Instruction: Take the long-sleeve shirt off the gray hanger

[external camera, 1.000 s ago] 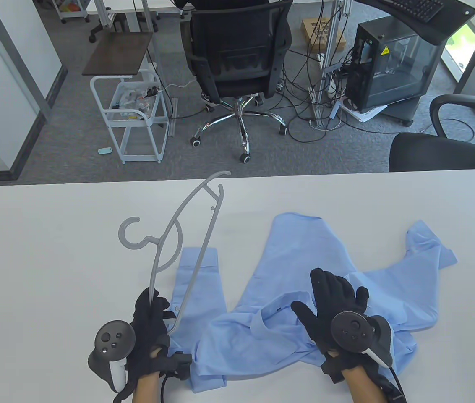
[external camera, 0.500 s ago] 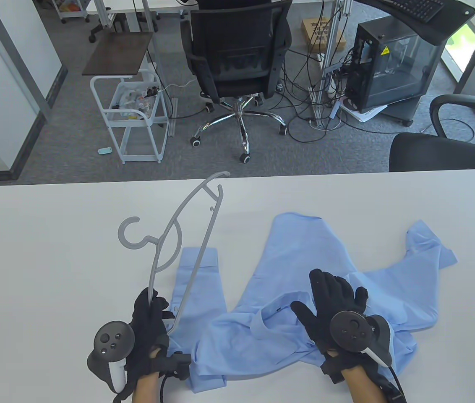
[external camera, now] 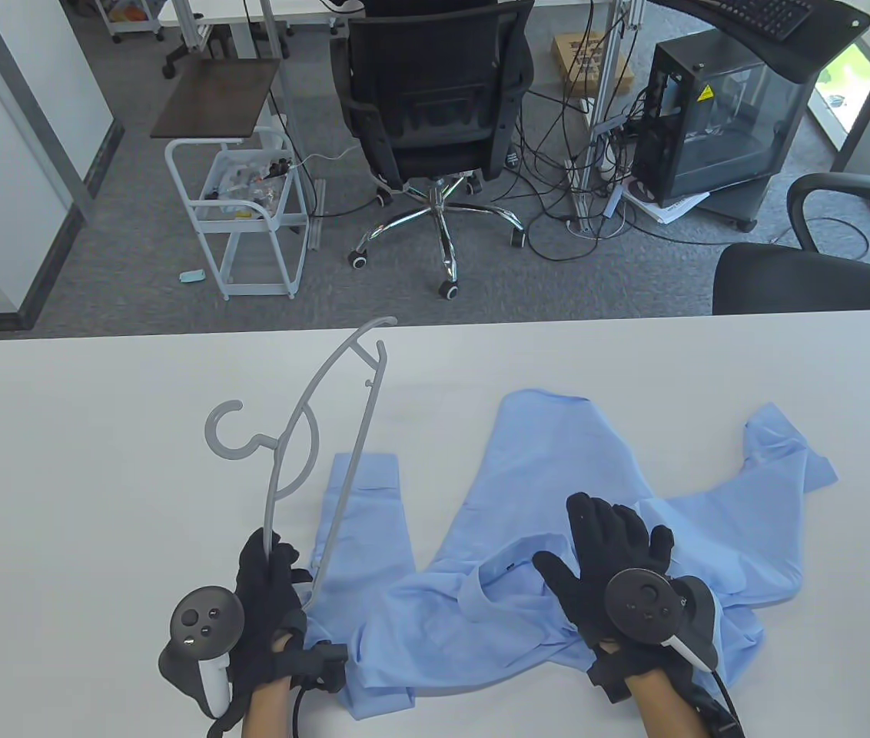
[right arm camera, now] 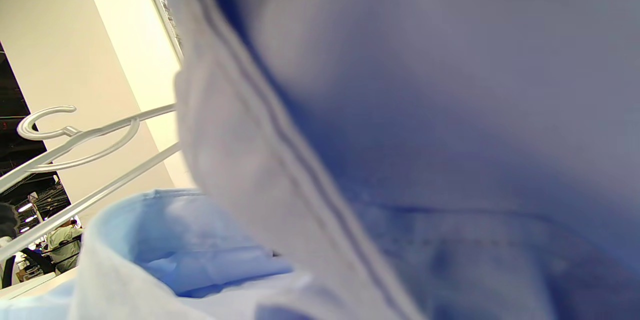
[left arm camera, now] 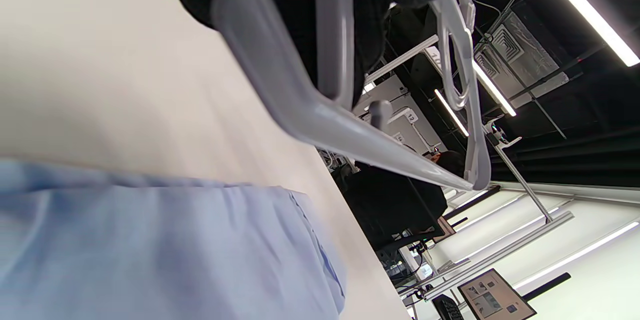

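Gripping one end of the gray hanger (external camera: 304, 438), the left hand (external camera: 270, 592) is swinging it slightly leftward, clear of the light-blue long-sleeve shirt (external camera: 558, 553) lying on the white table (external camera: 97, 500). Spread flat, the right hand (external camera: 608, 569) is pressing the shirt down, so removal looks essentially done.

The left hand (external camera: 270, 592) is closed in a grip, its fingers (external camera: 281, 557) curled. The right hand (external camera: 608, 573) lies flat, fingers spread.
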Demonstrator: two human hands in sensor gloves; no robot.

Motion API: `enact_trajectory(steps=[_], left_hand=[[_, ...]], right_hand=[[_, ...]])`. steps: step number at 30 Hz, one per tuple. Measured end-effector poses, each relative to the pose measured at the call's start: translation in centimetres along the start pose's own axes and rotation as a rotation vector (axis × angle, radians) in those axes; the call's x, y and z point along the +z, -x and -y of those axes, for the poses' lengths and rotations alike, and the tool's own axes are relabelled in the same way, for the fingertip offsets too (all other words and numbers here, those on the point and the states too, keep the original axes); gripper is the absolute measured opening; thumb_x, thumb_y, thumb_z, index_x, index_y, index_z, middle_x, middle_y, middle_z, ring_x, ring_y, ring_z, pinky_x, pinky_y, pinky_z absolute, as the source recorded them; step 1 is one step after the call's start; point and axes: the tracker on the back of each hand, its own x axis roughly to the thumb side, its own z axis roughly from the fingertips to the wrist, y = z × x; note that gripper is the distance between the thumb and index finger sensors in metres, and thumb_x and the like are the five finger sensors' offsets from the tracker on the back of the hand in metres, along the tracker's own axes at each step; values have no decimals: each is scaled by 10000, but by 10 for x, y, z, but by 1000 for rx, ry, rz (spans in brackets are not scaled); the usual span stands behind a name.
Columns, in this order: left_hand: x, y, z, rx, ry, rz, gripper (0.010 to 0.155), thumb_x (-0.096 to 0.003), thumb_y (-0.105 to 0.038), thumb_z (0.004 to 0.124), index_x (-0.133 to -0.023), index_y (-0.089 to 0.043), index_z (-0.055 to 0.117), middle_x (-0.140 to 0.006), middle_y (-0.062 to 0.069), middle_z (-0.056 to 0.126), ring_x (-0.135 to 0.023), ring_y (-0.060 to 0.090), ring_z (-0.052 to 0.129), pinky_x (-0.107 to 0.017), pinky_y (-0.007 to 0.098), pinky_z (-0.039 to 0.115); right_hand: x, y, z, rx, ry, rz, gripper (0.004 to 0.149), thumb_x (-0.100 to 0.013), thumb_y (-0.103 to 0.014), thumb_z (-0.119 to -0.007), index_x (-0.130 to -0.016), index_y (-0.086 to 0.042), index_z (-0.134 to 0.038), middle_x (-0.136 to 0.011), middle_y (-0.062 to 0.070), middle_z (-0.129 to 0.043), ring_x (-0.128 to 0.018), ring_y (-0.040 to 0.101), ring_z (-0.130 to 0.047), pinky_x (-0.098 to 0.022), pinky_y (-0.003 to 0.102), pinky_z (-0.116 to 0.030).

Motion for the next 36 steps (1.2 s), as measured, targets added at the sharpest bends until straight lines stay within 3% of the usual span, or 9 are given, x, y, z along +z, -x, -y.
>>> enact_trajectory(steps=[15,26,36], left_hand=[[-4,6,3,-40,-5,-38,547,-541,-397,661,-1059,-237,583,-929,-37,807,-658,102,1014,-726,480,666],[-7,13,6,-88,-19,-97,564,-546,-364,657,-1084,-235,546,-1001,-13,752,-972,349,816,-734,567,576],[-12,25,11,-93,-21,-183,565,-545,-360,660,-1086,-242,548,-1033,13,724,-996,367,784,-737,558,578]], right_hand=[[0,2,-1,6,-3,-25,834,-621,-628,-623,-1197,-62,-416,-1157,304,-522,-1007,697,-442,-572,887,-227],[-2,5,-2,-4,-32,-57,827,-624,-620,-625,-1195,-57,-420,-1151,320,-520,-1001,700,-449,-575,886,-234],[-3,5,-4,-8,-46,-61,827,-625,-619,-625,-1194,-54,-422,-1148,324,-524,-1001,696,-455,-574,885,-236]])
